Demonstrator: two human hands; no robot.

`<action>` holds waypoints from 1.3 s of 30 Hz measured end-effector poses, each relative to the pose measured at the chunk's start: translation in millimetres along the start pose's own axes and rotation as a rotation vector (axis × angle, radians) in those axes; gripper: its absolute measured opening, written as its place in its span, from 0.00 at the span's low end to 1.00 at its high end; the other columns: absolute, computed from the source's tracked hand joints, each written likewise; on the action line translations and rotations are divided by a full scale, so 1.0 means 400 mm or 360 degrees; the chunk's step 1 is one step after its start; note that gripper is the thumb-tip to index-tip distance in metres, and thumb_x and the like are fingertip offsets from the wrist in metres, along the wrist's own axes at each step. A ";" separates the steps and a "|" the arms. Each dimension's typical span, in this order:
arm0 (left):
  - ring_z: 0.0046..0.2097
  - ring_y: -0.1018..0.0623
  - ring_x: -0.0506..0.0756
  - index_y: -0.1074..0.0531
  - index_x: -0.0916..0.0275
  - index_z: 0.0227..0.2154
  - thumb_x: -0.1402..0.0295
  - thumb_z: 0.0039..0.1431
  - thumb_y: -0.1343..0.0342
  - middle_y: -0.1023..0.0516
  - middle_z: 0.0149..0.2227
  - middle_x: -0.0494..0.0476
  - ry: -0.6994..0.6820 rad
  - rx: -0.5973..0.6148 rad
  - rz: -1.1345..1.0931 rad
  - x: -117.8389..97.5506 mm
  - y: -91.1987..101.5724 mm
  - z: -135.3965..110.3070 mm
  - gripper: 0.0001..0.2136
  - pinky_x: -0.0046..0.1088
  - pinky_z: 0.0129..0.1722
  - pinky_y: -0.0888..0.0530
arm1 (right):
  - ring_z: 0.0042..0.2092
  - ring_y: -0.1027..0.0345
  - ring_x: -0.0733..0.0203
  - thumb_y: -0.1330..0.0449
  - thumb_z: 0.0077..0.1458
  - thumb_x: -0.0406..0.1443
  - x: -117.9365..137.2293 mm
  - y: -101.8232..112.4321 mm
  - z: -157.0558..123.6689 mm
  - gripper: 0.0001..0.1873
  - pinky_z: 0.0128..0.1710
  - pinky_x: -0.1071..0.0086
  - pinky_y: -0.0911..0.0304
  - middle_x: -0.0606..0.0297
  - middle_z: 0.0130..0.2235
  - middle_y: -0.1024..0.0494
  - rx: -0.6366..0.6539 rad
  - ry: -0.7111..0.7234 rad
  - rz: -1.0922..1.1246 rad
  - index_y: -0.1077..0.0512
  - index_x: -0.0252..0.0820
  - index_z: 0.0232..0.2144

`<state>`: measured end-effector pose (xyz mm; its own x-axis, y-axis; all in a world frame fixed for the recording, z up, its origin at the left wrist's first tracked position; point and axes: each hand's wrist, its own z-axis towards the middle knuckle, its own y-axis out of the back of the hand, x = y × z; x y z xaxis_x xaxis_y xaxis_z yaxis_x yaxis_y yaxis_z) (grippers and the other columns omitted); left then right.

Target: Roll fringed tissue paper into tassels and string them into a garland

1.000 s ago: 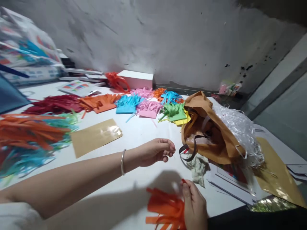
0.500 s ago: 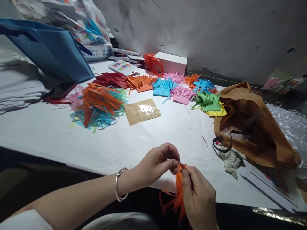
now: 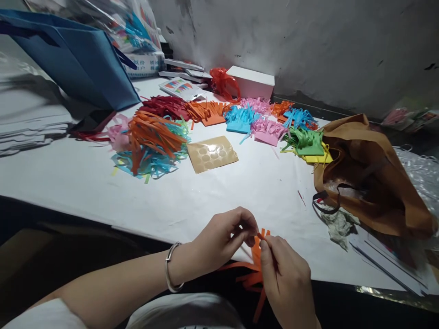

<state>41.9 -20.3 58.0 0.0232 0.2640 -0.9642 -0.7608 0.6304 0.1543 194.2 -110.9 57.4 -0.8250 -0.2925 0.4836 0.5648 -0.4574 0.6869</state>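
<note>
Just over the table's front edge, an orange paper tassel [image 3: 256, 259] hangs with its fringe strips spread downward. My right hand [image 3: 288, 276] is closed round its upper part, the thumb pressing a thin twisted bit of the paper. From the other side my left hand [image 3: 224, 233], with a silver bangle at the wrist, pinches the tip of that twist between thumb and fingertips. The exact contact of the left fingertips is partly hidden. Beyond the hands lies a tan sheet of round clear stickers [image 3: 212, 154].
A heap of orange and blue fringed paper [image 3: 154, 141] lies left. Behind runs a row of fringed bundles, including a green one [image 3: 307, 142]. An open brown bag [image 3: 387, 183] stands right, a blue bag [image 3: 78, 64] back left, and a white box [image 3: 252, 82] by the wall.
The orange twist between my fingers now points more toward the left hand, and the fringe hangs more spread out. The whole view has shifted slightly; the table things stay put.
</note>
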 end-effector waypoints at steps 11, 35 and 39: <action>0.35 0.23 0.49 0.31 0.64 0.40 0.75 0.66 0.52 0.23 0.36 0.56 -0.0194 0.0217 0.0333 -0.028 0.019 -0.007 0.05 0.24 0.35 0.24 | 0.27 0.38 0.67 0.52 0.66 0.30 -0.005 0.025 0.010 0.12 0.27 0.73 0.44 0.69 0.26 0.32 0.0324 -0.0066 0.0267 0.34 0.42 0.30; 0.31 0.23 0.51 0.23 0.66 0.33 0.69 0.60 0.42 0.21 0.31 0.56 0.0344 -0.0080 -0.0177 -0.003 -0.020 -0.011 0.06 0.25 0.31 0.25 | 0.28 0.34 0.67 0.49 0.66 0.32 -0.015 -0.004 -0.016 0.10 0.29 0.75 0.38 0.69 0.28 0.28 0.0211 -0.0327 0.0561 0.29 0.42 0.35; 0.28 0.23 0.51 0.23 0.67 0.32 0.68 0.58 0.40 0.22 0.28 0.55 0.0477 -0.0035 -0.0375 -0.002 -0.017 -0.006 0.06 0.25 0.30 0.25 | 0.29 0.31 0.66 0.48 0.65 0.31 -0.017 -0.016 -0.020 0.09 0.30 0.74 0.36 0.67 0.29 0.25 -0.0006 -0.0269 0.0468 0.28 0.42 0.35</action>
<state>45.7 -26.6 57.1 0.0111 -0.1134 -0.9935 -0.7709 0.6319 -0.0807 195.9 -112.7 45.4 -0.6116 -0.2693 0.7439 0.7777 -0.3773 0.5028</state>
